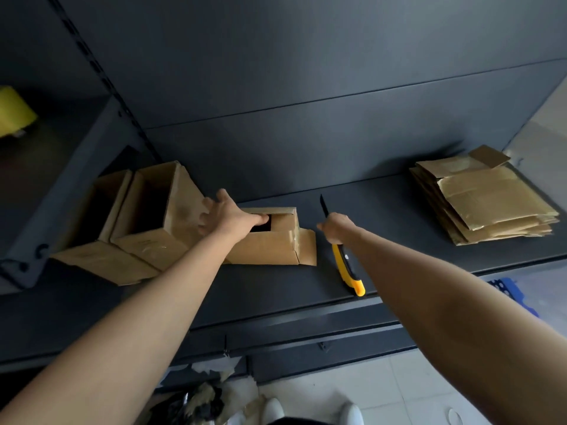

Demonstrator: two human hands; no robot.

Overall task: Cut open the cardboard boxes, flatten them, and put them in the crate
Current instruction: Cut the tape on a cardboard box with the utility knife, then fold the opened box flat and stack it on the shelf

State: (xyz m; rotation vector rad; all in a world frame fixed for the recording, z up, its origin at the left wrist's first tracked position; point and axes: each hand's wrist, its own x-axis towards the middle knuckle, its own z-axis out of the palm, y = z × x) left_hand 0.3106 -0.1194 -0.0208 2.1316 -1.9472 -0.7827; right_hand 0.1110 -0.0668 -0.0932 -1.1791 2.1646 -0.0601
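A dark grey metal shelf [383, 210] carries everything here, backed by a dark grey panel wall. Near the middle of the shelf lies a small brown cardboard box [270, 243], its top partly opened with a dark gap showing and one flap folded out flat at its 3 o'clock side. The left hand [228, 214] rests on the top of this box at its 10 o'clock corner, fingers spread wide, the thumb at the edge of the dark opening.

At 9 o'clock from that box, touching the spread fingers, stand two taller open brown cardboard boxes [153, 216] side by side, tipped so that their open tops face up and away.

The right hand [336, 227] is closed around a yellow and black utility knife [348, 268], just beside the small box at its 3 o'clock. The black blade sticks out past the hand toward 12 o'clock, and the yellow handle runs back toward 6 o'clock, with its butt near the front edge of the shelf.

Well apart at 3 o'clock, a stack of flattened brown cardboard sheets [484, 197] with strips of shiny tape lies on the shelf near its right end.

Below the shelf's front edge, at 6 o'clock, a pale tiled floor [414, 394] shows, with scraps of torn cardboard and paper [211, 394] on it. A blurred yellow object [13, 110] sits at 9 o'clock on a neighbouring shelf.
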